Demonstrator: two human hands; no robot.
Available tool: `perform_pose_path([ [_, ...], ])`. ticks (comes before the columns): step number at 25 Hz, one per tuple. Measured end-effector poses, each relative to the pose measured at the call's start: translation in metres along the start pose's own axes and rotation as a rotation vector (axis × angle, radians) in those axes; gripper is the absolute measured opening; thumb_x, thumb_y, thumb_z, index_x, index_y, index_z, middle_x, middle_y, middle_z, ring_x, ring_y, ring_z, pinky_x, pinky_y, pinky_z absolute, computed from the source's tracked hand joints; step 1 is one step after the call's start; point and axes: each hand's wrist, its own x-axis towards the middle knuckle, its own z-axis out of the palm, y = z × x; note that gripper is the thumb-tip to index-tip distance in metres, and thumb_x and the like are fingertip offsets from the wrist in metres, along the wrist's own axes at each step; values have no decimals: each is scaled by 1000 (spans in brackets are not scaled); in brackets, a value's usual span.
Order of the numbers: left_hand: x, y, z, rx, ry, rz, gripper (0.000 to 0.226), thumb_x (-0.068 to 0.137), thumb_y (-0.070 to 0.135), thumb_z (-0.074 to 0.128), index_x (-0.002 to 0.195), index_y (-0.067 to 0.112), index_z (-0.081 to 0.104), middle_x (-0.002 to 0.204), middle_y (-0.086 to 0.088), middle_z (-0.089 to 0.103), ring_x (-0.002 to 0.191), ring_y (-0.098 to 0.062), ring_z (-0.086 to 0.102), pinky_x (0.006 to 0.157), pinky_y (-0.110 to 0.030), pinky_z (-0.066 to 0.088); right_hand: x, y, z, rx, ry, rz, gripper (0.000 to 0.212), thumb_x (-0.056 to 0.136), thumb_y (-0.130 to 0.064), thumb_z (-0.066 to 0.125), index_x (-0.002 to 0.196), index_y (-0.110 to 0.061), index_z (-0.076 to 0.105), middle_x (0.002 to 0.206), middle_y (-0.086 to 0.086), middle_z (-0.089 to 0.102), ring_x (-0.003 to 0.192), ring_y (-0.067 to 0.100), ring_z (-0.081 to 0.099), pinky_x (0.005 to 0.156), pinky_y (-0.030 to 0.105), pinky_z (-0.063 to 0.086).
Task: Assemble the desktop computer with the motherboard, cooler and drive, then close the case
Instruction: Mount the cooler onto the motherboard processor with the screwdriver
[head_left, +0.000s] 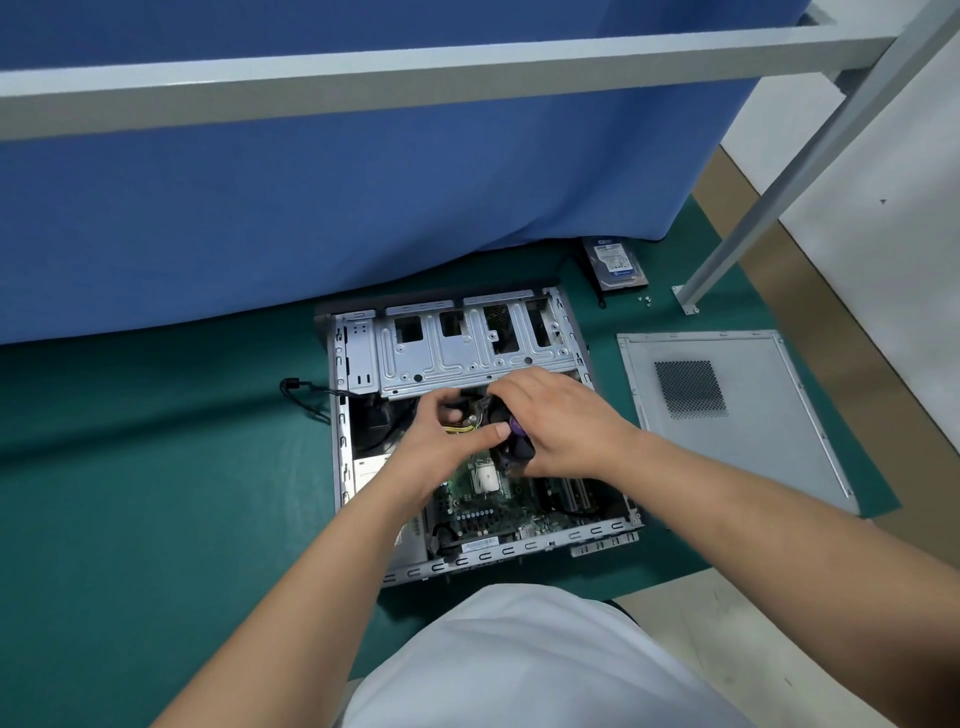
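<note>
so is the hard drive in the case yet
No, it's out. The hard drive lies on the green mat beyond the open case.

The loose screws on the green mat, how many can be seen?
3, as far as the picture shows: small screws lying close together on the green mat, between the hard drive and the foot of the metal post. More may be hidden.

Green mat (156, 493) covers floor across lower and middle frame. On it: open computer case (470, 564) at centre; grey side panel (753, 457) flat, right of case, apart; hard drive (615, 262) upper right, near blue cloth (363, 197); small screws (645, 300) just beside drive; black cable (301, 397) left of case.
</note>
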Motion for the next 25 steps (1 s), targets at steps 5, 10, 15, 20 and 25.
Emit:
perform_pose_path([
  [5,-11,-12,-6,-99,-80,-32,26,88,25,81,95,10,60,75,-7,61,69,-22,66,86,-54,61,-1,4,8,22,-15,84,101,64,-51,87,147,-21,37,138,-1,52,124,23,48,102,41,46],
  [10,-4,6,-23,300,42,188,20,102,29,61,90,18,72,51,18,53,42,-1,39,46,-16,37,-2,-1,17,51,-60,100,106,64,-53,88,151,-25,33,141,-3,49,128,22,45,106,40,42],
  [15,19,15,-43,803,94,356,19,103,39,57,96,27,70,72,12,63,71,-15,59,65,-32,48,-2,-21,32,134,-75,113,107,64,-58,86,149,-23,32,141,-3,48,127,21,43,105,37,42],
  [20,24,2,-61,839,81,482,17,96,47,64,99,36,77,81,23,66,72,0,61,64,-27,48,-8,-17,32,132,-80,123,105,63,-61,84,148,-24,34,137,-4,51,122,20,46,102,38,45],
  [25,20,-27,-77,882,281,602,19,100,31,63,110,21,77,90,5,67,85,-19,63,71,-30,48,-4,-26,50,127,-152,159,99,64,-56,87,143,-22,39,133,-2,52,121,23,47,97,39,48],
])
